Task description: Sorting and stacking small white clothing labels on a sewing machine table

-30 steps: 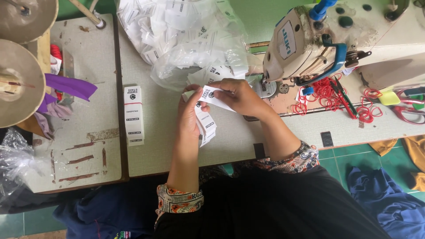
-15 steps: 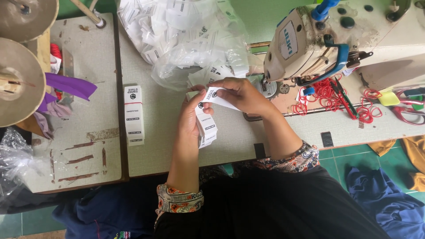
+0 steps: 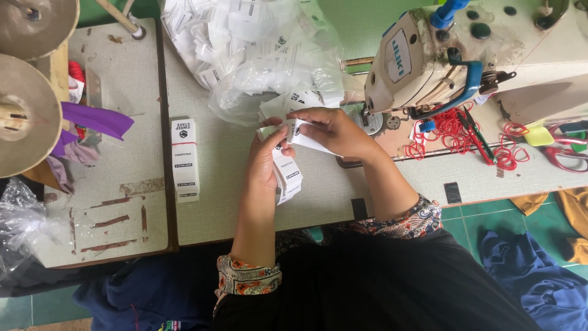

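My left hand [image 3: 264, 160] holds a stack of white printed fabric labels [image 3: 288, 178] against the table. My right hand [image 3: 331, 130] pinches a single white label [image 3: 306, 138] just above that stack, fingers closed on its edge. Both hands sit at the middle of the worktable [image 3: 220, 202], right below a clear plastic bag [image 3: 263, 55] full of loose white labels. A strip of white labels [image 3: 185, 160] lies flat to the left of my left hand.
A cream sewing machine [image 3: 441, 55] stands at the right with red thread [image 3: 453, 132] tangled by its base. Two large thread cones [image 3: 27, 110] and purple fabric [image 3: 95, 119] sit at the left. Blue cloth [image 3: 533, 270] lies on the green floor.
My right hand has shifted the single label slightly over the stack; both hands stay in nearly the same spot.
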